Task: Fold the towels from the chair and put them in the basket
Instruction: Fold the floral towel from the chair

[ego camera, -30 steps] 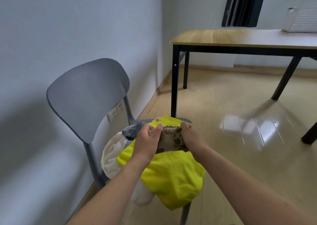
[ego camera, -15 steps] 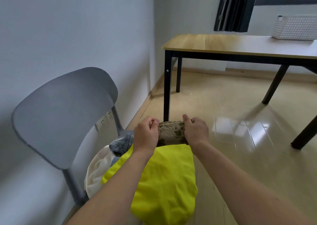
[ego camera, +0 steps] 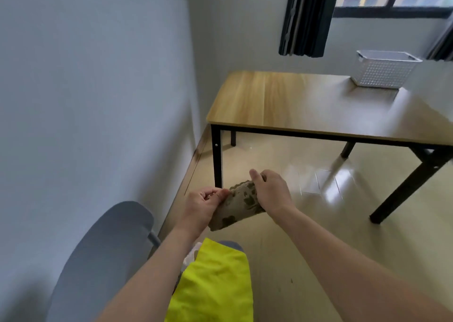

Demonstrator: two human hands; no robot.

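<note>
Beige spotted towel (ego camera: pixel 236 205) sits mid-frame above the chair (ego camera: pixel 103 255); I see my left hand (ego camera: pixel 202 205) and right hand (ego camera: pixel 270 193) pinching its ends, white basket (ego camera: pixel 382 70) on the table (ego camera: pixel 306 101) upper right.

Chair (ego camera: pixel 103 260) near left, against the wall, towels (ego camera: pixel 215 282) piled on its seat. Table (ego camera: pixel 306 101) far right. Basket (ego camera: pixel 384 69) on the table's far right part.

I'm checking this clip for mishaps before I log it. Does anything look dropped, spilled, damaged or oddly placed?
Nothing stands out. Both hands, left hand and right hand, grip the spotted towel in mid-air. The yellow towel lies on the chair, and the white basket stands upright on the table.
</note>
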